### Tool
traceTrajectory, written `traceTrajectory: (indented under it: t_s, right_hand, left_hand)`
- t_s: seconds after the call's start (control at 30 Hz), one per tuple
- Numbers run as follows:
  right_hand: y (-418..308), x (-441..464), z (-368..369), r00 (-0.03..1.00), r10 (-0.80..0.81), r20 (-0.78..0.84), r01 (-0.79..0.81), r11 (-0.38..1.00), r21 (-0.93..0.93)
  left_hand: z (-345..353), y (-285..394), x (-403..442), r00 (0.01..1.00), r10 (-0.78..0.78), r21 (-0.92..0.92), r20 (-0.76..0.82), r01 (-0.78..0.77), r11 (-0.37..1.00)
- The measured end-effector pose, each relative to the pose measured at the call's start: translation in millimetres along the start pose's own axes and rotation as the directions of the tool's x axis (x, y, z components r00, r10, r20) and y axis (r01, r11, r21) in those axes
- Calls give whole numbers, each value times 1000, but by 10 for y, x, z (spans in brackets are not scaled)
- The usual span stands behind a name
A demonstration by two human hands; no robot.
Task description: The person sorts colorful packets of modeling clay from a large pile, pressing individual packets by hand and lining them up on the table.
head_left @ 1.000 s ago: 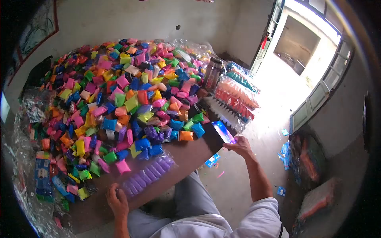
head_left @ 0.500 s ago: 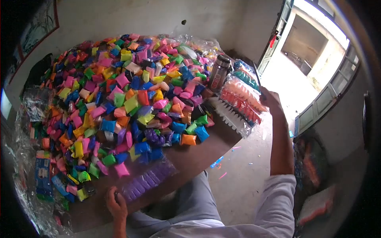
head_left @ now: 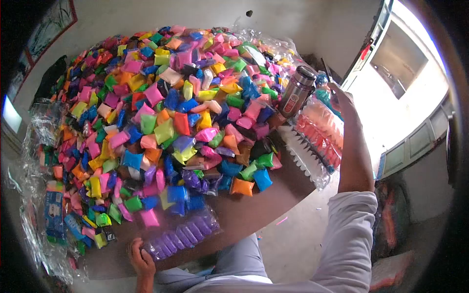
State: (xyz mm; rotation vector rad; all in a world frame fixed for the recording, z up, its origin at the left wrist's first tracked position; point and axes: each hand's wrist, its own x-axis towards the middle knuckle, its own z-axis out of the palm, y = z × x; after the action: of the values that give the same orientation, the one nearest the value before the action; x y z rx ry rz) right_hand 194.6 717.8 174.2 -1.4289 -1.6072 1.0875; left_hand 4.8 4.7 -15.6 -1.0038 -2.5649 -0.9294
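Observation:
A clear bag of purple packets in a row (head_left: 183, 238) lies along the table's near edge. My left hand (head_left: 141, 259) is at its left end, fingers loosely bent and apart from the thumb, close against the plastic. On the right, my right hand (head_left: 343, 101) is closed around a thin dark stick-like thing (head_left: 326, 69), its exact kind unclear. Below that hand are clear bags of rowed pieces: white (head_left: 305, 155), red (head_left: 320, 139) and peach (head_left: 323, 119). A teal bag (head_left: 322, 94) is partly hidden behind them.
A large heap of small colourful packets (head_left: 163, 132) covers most of the brown table (head_left: 273, 207). A steel thermos (head_left: 297, 91) stands between heap and bags. Crumpled clear plastic (head_left: 31, 210) hangs at the left. An open door (head_left: 366, 49) is at the right.
The view has shifted, so the table appears further left and lower beside the bags. My right hand stays by the bag stack with the thin dark thing. The purple bag now lies flatter.

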Motion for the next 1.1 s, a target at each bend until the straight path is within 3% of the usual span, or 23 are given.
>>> traceTrajectory:
  t_s: [0.17,0.23,0.37,0.4,0.47,0.5,0.57,0.6,0.63,0.7,0.73,0.83,0.87,0.93,0.97,1.03,1.07,1.1]
  right_hand:
    - [162,313,138,999,-32,4,32,999,37]
    - [147,373,184,999,-23,33,27,989,-143]
    - [281,554,258,982,-105,154,132,975,-180]
    - [290,598,338,975,-134,175,178,946,-269]
    - [294,644,398,975,-148,163,210,847,-488]
    - [340,717,426,975,-144,167,209,849,-485]
    - [557,1038,475,953,-191,237,303,676,-671]
    - [584,1082,552,772,-404,491,636,484,-601]
    - [625,1105,561,773,-399,493,634,488,-600]
    - [510,956,593,921,-224,319,389,493,-778]
    - [711,1186,626,821,-384,422,552,344,-760]
    - [1293,2108,764,764,-360,536,636,273,-722]
    - [1389,2187,782,762,-368,533,637,273,-721]
    - [1392,2091,800,694,-563,450,680,306,-666]
    - [1342,2063,750,692,-565,449,681,305,-665]
    - [751,1381,535,804,-257,537,594,289,-751]
    - [586,1227,443,805,-258,535,592,287,-753]
    - [453,1104,358,871,-379,311,480,528,-700]
  left_hand:
    - [6,-3,-51,1000,-22,0,-9,22,1000]
    - [44,-91,-119,999,-28,-21,-19,28,999]
    - [-3,-46,-90,999,-38,2,35,38,999]
    - [-6,-26,-76,998,-37,5,43,37,999]
    - [-2,17,-51,999,-25,13,24,25,1000]
    - [-12,38,-33,999,-26,19,25,26,999]
    - [-47,73,-9,997,-31,53,65,28,998]
    - [-45,78,-9,997,-34,58,70,30,998]
    - [-39,72,-17,998,-32,53,60,29,998]
    - [-13,33,-35,998,-28,46,50,25,999]
    - [-5,2,-51,999,-24,47,33,23,999]
    - [0,47,-57,999,-36,47,17,35,998]
    - [-6,61,-42,999,-42,48,16,42,998]
    - [-10,31,-47,999,-41,46,15,40,998]
    - [-22,16,-54,999,-41,46,17,40,998]
    - [-35,38,-37,999,-28,67,26,26,997]
    - [-34,62,-17,999,-15,87,33,12,996]
    - [-53,109,10,999,-12,83,32,9,997]
